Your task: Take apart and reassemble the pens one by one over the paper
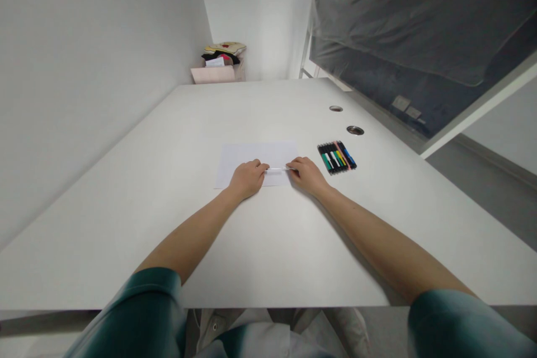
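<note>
A thin, pale, pen-like stick (276,169) spans the gap between my two hands, lying sideways just over the paper. Its exact kind is too small to make out. My left hand (248,177) is closed on its left end, with the fingertips pinched together. At the other end, the fingers of my right hand (307,173) pinch the tip. Under both hands lies a sheet of white paper (237,152), partly covered by them. To the right of my right hand, several markers and pens (337,157) lie side by side in a row, with black, green, white, yellow, pink and blue parts.
The white table (268,257) stretches away from me. Two round metal-rimmed cable holes (355,130) sit near its right edge. A box (213,74) with folded cloth stands beyond the far edge. A wall runs along the left; a dark covered panel (419,28) is at right.
</note>
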Action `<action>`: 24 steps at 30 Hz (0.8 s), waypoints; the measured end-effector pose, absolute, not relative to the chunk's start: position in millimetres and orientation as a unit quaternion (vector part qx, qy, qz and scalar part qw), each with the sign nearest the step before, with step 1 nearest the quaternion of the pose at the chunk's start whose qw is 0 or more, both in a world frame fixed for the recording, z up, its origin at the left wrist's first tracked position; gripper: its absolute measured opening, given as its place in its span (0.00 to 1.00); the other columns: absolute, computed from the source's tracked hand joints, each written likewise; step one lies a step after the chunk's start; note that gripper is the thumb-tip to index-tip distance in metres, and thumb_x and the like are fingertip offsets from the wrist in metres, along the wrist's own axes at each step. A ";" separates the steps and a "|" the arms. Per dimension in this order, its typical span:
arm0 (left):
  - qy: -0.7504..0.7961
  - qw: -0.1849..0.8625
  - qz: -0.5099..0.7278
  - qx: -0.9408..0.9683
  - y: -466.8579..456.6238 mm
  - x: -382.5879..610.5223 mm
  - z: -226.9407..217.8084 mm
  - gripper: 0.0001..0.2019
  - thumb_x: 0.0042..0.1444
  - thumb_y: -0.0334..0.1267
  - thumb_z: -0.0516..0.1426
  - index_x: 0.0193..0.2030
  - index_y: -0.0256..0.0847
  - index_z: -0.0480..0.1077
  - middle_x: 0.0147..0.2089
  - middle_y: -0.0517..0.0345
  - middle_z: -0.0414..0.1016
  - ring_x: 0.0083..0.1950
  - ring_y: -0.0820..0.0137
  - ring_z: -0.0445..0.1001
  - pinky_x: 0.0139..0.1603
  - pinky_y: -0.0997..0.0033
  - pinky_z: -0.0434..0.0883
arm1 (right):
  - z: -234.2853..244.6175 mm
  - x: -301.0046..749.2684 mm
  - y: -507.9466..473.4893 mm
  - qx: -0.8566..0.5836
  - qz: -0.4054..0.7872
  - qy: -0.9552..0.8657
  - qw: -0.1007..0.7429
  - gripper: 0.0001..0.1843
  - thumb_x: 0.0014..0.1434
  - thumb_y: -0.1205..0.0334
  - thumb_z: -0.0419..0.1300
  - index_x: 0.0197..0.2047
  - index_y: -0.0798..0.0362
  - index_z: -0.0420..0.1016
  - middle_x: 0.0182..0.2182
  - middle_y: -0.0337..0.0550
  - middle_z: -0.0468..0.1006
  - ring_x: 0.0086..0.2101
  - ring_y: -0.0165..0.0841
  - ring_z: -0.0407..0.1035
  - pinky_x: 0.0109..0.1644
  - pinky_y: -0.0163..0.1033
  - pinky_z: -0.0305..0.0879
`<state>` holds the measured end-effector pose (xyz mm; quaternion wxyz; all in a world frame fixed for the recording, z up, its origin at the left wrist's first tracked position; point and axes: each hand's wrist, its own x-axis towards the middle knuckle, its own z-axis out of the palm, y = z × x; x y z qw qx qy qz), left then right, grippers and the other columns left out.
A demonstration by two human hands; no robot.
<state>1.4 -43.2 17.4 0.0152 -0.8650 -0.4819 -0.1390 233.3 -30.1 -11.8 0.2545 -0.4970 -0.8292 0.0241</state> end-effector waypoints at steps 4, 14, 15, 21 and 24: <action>-0.457 0.018 -0.131 -0.880 -43.2 0.4 15.7 0.17 0.64 0.33 0.49 0.56 0.44 0.71 0.45 0.50 0.74 0.42 0.63 0.75 0.44 0.63 0.70 | -4.6 230.7 -36.1 -0.464 0.032 -0.839 0.284 0.16 0.56 0.65 0.57 0.47 0.55 0.79 0.41 0.52 0.78 0.42 0.43 0.67 0.48 0.48 0.64; -0.469 0.011 -0.162 -0.868 -42.9 1.8 13.6 0.15 0.63 0.32 0.48 0.54 0.38 0.68 0.47 0.47 0.75 0.48 0.61 0.74 0.50 0.59 0.70 | -3.0 225.4 -40.2 -0.423 0.004 -0.860 0.285 0.12 0.58 0.63 0.56 0.39 0.54 0.81 0.38 0.52 0.76 0.42 0.43 0.64 0.48 0.49 0.60; -0.489 0.019 -0.157 -0.858 -41.5 0.1 13.1 0.14 0.62 0.31 0.49 0.52 0.38 0.69 0.47 0.47 0.75 0.47 0.61 0.74 0.50 0.58 0.70 | -2.8 227.4 -40.2 -0.432 0.000 -0.857 0.281 0.12 0.58 0.62 0.57 0.38 0.54 0.81 0.38 0.52 0.76 0.42 0.43 0.64 0.47 0.50 0.60; -0.523 0.027 -0.186 -0.831 -31.5 -9.6 6.1 0.14 0.59 0.29 0.50 0.47 0.38 0.74 0.47 0.45 0.72 0.48 0.59 0.71 0.50 0.56 0.71 | -0.8 229.7 -44.4 -0.443 -0.005 -0.861 0.251 0.12 0.58 0.61 0.57 0.36 0.51 0.83 0.38 0.52 0.74 0.43 0.45 0.61 0.46 0.51 0.58; -0.505 0.010 -0.201 -0.839 -30.0 -9.0 4.4 0.14 0.61 0.32 0.51 0.48 0.40 0.74 0.46 0.47 0.74 0.48 0.59 0.72 0.50 0.55 0.70 | -0.2 226.7 -46.3 -0.439 -0.006 -0.866 0.238 0.11 0.59 0.61 0.57 0.36 0.50 0.83 0.39 0.51 0.74 0.42 0.44 0.60 0.45 0.50 0.57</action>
